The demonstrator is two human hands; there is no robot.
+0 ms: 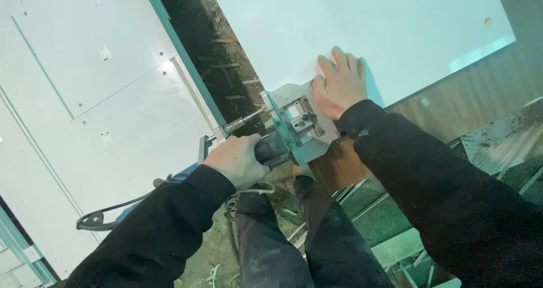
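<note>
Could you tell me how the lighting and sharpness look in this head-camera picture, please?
In the head view, the white panel under the right hand is brightly washed out, with a small glare spot on the left panel; the black sleeves lose detail; the left hand on the power tool looks slightly soft.
</note>
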